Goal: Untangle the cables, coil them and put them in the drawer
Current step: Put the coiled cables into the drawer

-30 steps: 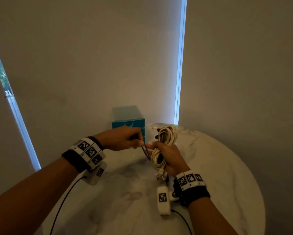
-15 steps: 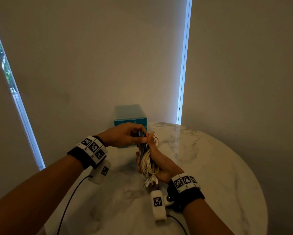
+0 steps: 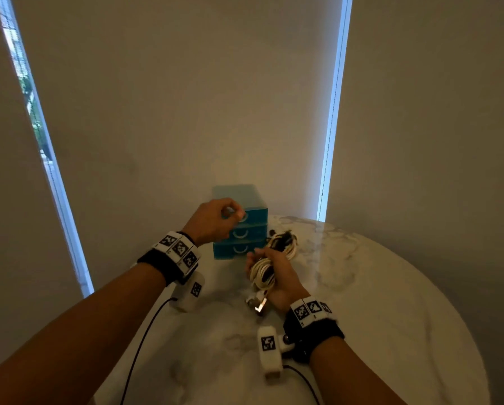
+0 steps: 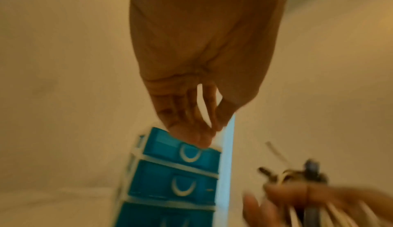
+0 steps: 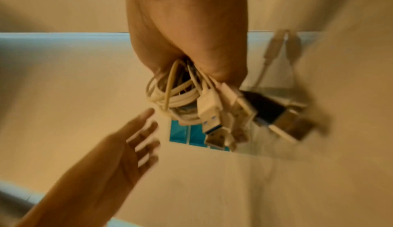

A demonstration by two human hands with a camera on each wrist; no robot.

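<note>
My right hand [image 3: 274, 267] grips a coiled bundle of white and dark cables [image 3: 262, 273] just above the marble table [image 3: 376, 302]. USB plugs [image 3: 258, 305] hang from the near end of the bundle. In the right wrist view the cables [image 5: 176, 99] and their plugs [image 5: 210, 118] stick out of my fist. A small blue three-drawer unit [image 3: 244, 249] stands at the table's back edge with all its drawers closed. My left hand [image 3: 237, 213] is empty, its fingertips [image 4: 202, 140] at the upper edge of the top drawer [image 4: 170, 146]. The left wrist view is blurred.
The round table has bare marble to the right and in front of my hands. A wall with blinds rises right behind the drawer unit, with bright window strips [image 3: 332, 112] on both sides. Thin black wires [image 3: 139, 346] trail from my wrist cameras.
My left hand has let go of the cable bundle and moved up and back to the top drawer's front. My right hand keeps the bundle, now slightly lower and to the right.
</note>
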